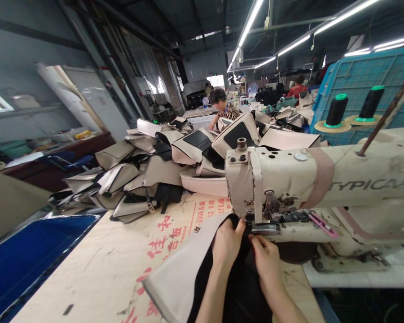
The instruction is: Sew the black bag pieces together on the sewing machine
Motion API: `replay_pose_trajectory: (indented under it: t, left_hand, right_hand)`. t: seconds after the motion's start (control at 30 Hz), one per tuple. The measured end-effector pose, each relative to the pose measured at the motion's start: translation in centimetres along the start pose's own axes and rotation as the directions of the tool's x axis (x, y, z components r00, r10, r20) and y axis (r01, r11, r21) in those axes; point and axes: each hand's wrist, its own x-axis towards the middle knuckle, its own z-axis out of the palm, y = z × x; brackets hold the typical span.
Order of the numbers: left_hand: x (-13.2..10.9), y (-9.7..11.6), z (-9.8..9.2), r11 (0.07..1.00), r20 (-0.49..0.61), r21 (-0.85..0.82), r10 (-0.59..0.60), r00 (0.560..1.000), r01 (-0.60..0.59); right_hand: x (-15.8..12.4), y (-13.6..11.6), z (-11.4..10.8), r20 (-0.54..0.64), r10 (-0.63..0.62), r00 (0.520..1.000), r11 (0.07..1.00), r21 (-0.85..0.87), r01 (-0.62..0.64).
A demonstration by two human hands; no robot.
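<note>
A bag piece, pale beige outside with black lining, lies on the wooden board and reaches up to the needle area of a cream sewing machine. My left hand pinches its upper edge, thumb pointing toward the machine's foot. Just to the right, my right hand grips the black lining between thumb and fingers below the narrow arm. The needle itself is hidden. A pink thread snipper rests on the machine's arm.
Many beige and black bags are heaped behind the board. At left is a blue-lined bin. Two black thread cones stand above the machine, before a blue plastic crate. A person leans over beyond the heap.
</note>
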Motion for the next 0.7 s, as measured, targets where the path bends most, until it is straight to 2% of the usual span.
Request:
replay_pose_trajectory:
  t: [0.1,0.23,0.33,0.47,0.53,0.6,0.63,0.67,0.7]
  left_hand:
    - [0.7,0.0,0.0,0.999,0.001,0.037,0.026,1.0,-0.026]
    - [1.4,0.1,-0.2,0.998,0.033,0.057,0.015,0.999,-0.017]
    - [1.7,0.2,-0.3,0.999,0.043,0.036,0.028,0.999,-0.03]
    - [1.7,0.2,-0.2,0.997,-0.006,0.042,0.069,0.998,-0.069]
    - [1.6,0.2,-0.2,0.996,-0.033,0.05,0.082,0.996,-0.08]
    - [1.4,0.3,-0.2,0.994,-0.057,0.05,0.098,0.994,-0.096]
    - [1.3,0.3,-0.3,0.994,-0.065,0.049,0.101,0.993,-0.098]
    - [1.3,0.3,-0.3,0.994,-0.071,0.044,0.101,0.992,-0.098]
    - [1.2,0.3,-0.3,0.995,-0.074,0.037,0.096,0.993,-0.094]
  right_hand:
    - [0.2,0.0,0.6,-0.025,0.056,0.998,0.998,0.044,-0.055]
    - [0.3,-0.4,0.8,0.0,0.141,0.99,0.987,0.083,-0.141]
    - [0.3,-0.8,0.9,0.023,0.139,0.99,0.988,0.068,-0.141]
    - [0.4,-1.0,0.5,0.096,0.121,0.988,0.992,0.021,-0.124]
    - [0.3,-1.1,-1.1,0.171,0.1,0.98,0.995,-0.041,-0.095]
    - [0.1,-1.7,-4.4,0.179,0.009,0.984,0.985,-0.17,0.022]
    - [-0.1,-2.3,-6.8,0.124,-0.081,0.989,0.959,-0.261,0.111]
    - [-0.2,-3.0,-9.5,0.004,-0.211,0.978,0.911,-0.363,0.198]
    - [-0.2,-3.9,-12.4,-0.175,-0.381,0.908,0.834,-0.489,0.256]
